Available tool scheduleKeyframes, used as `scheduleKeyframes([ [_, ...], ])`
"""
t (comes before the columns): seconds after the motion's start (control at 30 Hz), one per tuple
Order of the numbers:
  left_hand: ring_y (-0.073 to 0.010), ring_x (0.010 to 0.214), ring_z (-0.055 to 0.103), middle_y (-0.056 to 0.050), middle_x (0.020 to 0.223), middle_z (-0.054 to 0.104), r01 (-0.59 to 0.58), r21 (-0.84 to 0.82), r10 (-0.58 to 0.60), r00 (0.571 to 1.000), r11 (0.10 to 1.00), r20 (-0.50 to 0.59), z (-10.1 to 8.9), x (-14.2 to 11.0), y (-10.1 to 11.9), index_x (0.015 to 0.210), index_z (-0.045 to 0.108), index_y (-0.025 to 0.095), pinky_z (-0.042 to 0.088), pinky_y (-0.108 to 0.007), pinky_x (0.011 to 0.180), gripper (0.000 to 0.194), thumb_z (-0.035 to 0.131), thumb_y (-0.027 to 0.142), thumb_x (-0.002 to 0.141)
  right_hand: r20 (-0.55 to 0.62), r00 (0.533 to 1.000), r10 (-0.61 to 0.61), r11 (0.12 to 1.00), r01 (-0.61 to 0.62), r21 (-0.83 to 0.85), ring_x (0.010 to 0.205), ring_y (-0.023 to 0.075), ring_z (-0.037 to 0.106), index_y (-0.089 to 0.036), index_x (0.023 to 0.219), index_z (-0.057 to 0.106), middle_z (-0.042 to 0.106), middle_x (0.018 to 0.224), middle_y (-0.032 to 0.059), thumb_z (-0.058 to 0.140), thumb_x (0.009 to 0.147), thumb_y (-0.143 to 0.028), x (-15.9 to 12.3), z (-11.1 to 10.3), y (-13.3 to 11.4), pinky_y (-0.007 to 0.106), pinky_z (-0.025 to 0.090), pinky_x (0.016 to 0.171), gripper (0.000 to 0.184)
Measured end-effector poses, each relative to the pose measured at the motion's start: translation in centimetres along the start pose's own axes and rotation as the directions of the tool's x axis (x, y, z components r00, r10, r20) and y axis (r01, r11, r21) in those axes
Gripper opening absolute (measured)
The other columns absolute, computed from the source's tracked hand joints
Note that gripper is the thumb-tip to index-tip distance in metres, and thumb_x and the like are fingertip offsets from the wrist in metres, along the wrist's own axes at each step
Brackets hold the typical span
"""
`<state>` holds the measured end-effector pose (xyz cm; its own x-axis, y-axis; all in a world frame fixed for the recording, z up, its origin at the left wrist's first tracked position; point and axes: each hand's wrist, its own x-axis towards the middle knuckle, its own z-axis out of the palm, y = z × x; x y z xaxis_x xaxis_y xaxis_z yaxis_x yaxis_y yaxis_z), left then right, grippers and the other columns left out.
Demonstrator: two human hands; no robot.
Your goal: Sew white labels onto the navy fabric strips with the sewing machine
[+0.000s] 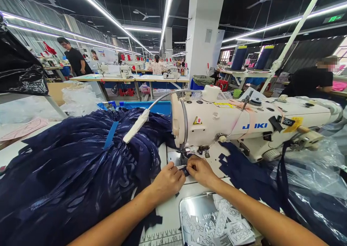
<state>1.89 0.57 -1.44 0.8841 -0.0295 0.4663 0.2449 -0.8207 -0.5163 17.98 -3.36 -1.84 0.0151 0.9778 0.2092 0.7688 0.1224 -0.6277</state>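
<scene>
My left hand (168,181) and my right hand (200,170) meet just in front of the needle of a white JUKI sewing machine (244,124). Both have their fingers pinched together on a small piece of dark navy fabric (185,171) lying on the machine bed under the presser foot (182,158). A thin silvery tool or label edge shows between the left fingers; I cannot make out which. A big heap of dark navy patterned fabric (76,166) lies to the left of my left arm.
A metal tray (189,210) holding several white printed labels (227,224) sits under my right forearm. Navy cloth pieces (244,170) and clear plastic (320,173) lie at right. A flexible lamp (135,126) arches over the heap. Other workers sit at rows of tables behind.
</scene>
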Motion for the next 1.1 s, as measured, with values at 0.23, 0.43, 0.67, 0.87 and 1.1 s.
scheduleKeyframes([
  [0.23, -0.0148, 0.051, 0.048, -0.001, 0.055, 0.051, -0.011, -0.024, 0.012, 0.998, 1.0, 0.058, 0.0, 0.0, -0.1, 0.068, 0.052, 0.012, 0.035, -0.029, 0.057, 0.02, 0.038, 0.004, 0.081, 0.006, 0.998, -0.064, 0.998, 0.064, -0.023, 0.068, 0.013, 0.054, -0.018, 0.063, 0.057, 0.058, 0.073, -0.0014, 0.051, 0.077, -0.01, -0.4, -0.5, -0.1, 0.028, 0.037, 0.067, 0.017],
  [0.43, -0.0145, 0.052, 0.048, -0.002, 0.057, 0.052, -0.015, -0.057, 0.021, 0.994, 0.998, 0.105, 0.1, 0.2, 0.1, 0.069, 0.053, 0.011, 0.035, -0.03, 0.058, 0.017, 0.042, 0.005, 0.08, 0.049, 0.967, -0.248, 0.941, 0.253, -0.223, 0.084, 0.0175, 0.054, -0.02, 0.082, 0.064, 0.06, 0.089, 0.0026, 0.052, 0.077, -0.007, -2.0, -0.4, -0.5, 0.031, 0.042, 0.073, 0.018],
  [0.67, -0.018, 0.072, 0.053, -0.004, 0.077, 0.058, 0.149, -0.246, -0.108, 0.979, 0.958, 0.171, -1.9, -0.8, -1.2, 0.068, 0.053, 0.015, 0.038, -0.035, 0.069, 0.013, 0.049, 0.016, 0.08, 0.227, 0.857, -0.464, 0.64, 0.501, -0.583, 0.083, 0.0205, 0.053, -0.01, 0.097, 0.059, 0.058, 0.097, 0.0112, 0.051, 0.076, -0.004, -2.7, -0.6, -0.5, 0.031, 0.047, 0.069, 0.024],
  [0.87, -0.0171, 0.095, 0.053, -0.006, 0.1, 0.06, 0.23, -0.426, -0.135, 0.961, 0.875, 0.242, -1.1, -0.2, -0.1, 0.079, 0.056, 0.014, 0.039, -0.032, 0.087, 0.009, 0.048, 0.009, 0.078, 0.349, 0.744, -0.57, 0.534, 0.658, -0.531, 0.099, 0.0214, 0.053, -0.012, 0.111, 0.054, 0.059, 0.11, 0.0098, 0.047, 0.08, -0.006, -0.2, -2.6, 1.7, 0.032, 0.049, 0.081, 0.032],
  [1.1, -0.0193, 0.091, 0.056, -0.008, 0.09, 0.062, 0.337, -0.345, -0.248, 0.928, 0.876, 0.278, 1.2, 1.3, 1.3, 0.08, 0.056, 0.013, 0.043, -0.034, 0.085, 0.012, 0.046, 0.008, 0.081, 0.321, 0.765, -0.559, 0.557, 0.633, -0.538, 0.103, 0.0231, 0.055, -0.009, 0.115, 0.053, 0.054, 0.12, 0.0135, 0.044, 0.078, -0.003, 0.4, -2.4, 3.3, 0.034, 0.052, 0.08, 0.039],
])
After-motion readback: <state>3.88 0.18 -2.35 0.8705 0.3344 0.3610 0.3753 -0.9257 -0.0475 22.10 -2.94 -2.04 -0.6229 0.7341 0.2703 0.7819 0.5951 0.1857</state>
